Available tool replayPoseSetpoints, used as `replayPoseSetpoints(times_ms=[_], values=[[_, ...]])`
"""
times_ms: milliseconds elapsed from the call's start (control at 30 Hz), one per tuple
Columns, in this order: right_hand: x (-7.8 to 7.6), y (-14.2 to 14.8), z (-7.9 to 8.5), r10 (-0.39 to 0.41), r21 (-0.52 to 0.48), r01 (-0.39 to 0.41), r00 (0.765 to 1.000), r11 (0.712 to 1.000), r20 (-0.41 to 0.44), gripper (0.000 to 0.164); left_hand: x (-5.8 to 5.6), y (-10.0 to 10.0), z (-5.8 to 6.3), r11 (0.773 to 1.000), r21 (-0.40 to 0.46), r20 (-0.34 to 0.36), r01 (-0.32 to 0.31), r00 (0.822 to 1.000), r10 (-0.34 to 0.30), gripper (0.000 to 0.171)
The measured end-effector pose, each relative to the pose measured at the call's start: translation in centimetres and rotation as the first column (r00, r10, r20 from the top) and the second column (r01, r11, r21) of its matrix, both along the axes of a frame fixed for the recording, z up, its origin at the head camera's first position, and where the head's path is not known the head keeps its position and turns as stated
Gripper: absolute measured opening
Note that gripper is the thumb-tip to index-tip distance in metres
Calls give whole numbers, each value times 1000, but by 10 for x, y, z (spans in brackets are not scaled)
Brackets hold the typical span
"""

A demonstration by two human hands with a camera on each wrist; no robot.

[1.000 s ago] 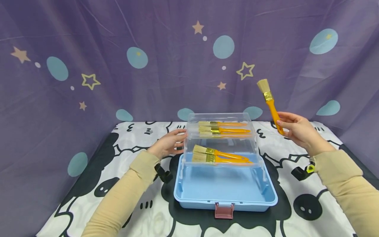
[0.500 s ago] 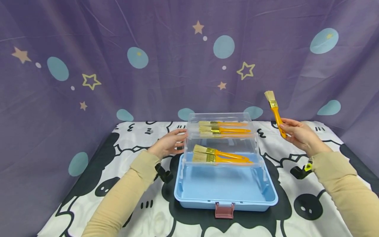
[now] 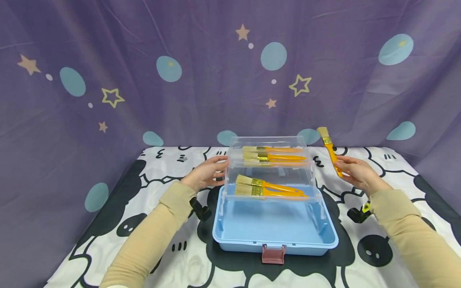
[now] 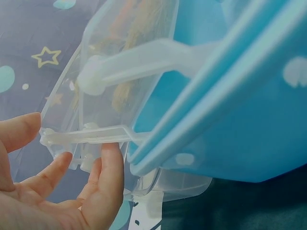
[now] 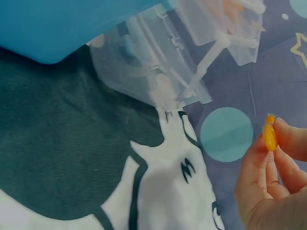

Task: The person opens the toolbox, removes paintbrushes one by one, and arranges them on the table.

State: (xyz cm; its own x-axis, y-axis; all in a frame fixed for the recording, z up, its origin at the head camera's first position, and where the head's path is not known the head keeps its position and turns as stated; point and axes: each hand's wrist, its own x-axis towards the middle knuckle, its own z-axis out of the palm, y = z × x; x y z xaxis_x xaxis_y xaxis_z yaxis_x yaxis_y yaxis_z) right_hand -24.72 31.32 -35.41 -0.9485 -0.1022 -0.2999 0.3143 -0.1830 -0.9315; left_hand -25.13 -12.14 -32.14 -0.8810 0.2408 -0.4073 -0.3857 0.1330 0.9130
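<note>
A blue storage box (image 3: 273,247) stands open, with clear tiered trays (image 3: 268,172) raised on white hinge arms (image 4: 86,136). Several orange-handled paintbrushes (image 3: 273,188) lie in these trays, bristles to the left. At the trays' left side is my left hand (image 3: 205,174); its fingers (image 4: 111,172) are spread and rest against the tray side and a hinge arm. My right hand (image 3: 360,174) pinches the lower handle of another paintbrush (image 3: 329,148) between thumb and fingers, bristles up and tilted left, right of the trays. In the right wrist view only the orange handle end (image 5: 270,135) shows.
A reddish-brown latch (image 3: 273,254) hangs at the box's front edge. Beneath lies a black-and-white patterned cloth (image 3: 173,244). Behind rises a purple curtain (image 3: 201,108) with stars and blue spots.
My right hand has come down and slightly left with the paintbrush, which drops from well above the trays to nearer their height. The left hand and the box stay put.
</note>
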Motion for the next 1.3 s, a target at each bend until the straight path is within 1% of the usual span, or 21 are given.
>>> replayPoseSetpoints(times_ms=[33,100,133,167,267,333,400,567,667,800,900,1067,1200,1300], values=[[-1,-1,-2,1,27,-2,1000,1000,16,23,0,0,0,1000,1,0,-1,1000,1,49],[-2,-1,-6,4,90,-8,999,996,45,15,0,0,0,1000,2,-2,0,1000,0,48],[-2,-1,-8,3,120,-10,998,993,56,15,0,0,0,1000,3,-2,0,1000,0,48],[-3,-2,-9,5,149,-15,998,989,64,23,0,0,0,1000,2,-4,0,1000,0,48],[-5,-2,-14,21,244,-39,997,969,78,59,-1,-1,-2,1000,0,-11,4,1000,-4,52],[-7,-2,-18,33,293,-59,995,954,91,72,-1,-2,-3,1000,-1,-12,6,1000,-6,53],[-8,-2,-21,54,324,-84,993,942,101,72,-2,-3,-4,1000,0,-14,10,1000,-10,54],[-8,-3,-30,82,344,-114,991,932,105,63,0,-3,-6,1000,0,-16,14,1000,-14,53],[-8,-4,-33,57,390,-100,991,915,118,62,0,-3,-7,1000,2,-16,18,1000,-18,53],[-8,-7,-35,11,481,-82,989,873,148,64,0,-4,-7,1000,6,-15,23,1000,-23,55],[-10,-9,-37,-1,516,-81,988,853,157,65,-1,-3,-6,1000,5,-17,24,1000,-24,54],[-12,-10,-41,13,532,-90,989,842,148,63,-1,-2,-4,1000,-1,-22,22,1000,-22,54],[-13,-10,-43,16,530,-90,990,843,143,63,0,0,-3,1000,-4,-22,20,1000,-20,53],[-12,-12,-41,-1,532,-79,989,843,149,63,1,0,-1,1000,0,-18,12,1000,-12,50]])
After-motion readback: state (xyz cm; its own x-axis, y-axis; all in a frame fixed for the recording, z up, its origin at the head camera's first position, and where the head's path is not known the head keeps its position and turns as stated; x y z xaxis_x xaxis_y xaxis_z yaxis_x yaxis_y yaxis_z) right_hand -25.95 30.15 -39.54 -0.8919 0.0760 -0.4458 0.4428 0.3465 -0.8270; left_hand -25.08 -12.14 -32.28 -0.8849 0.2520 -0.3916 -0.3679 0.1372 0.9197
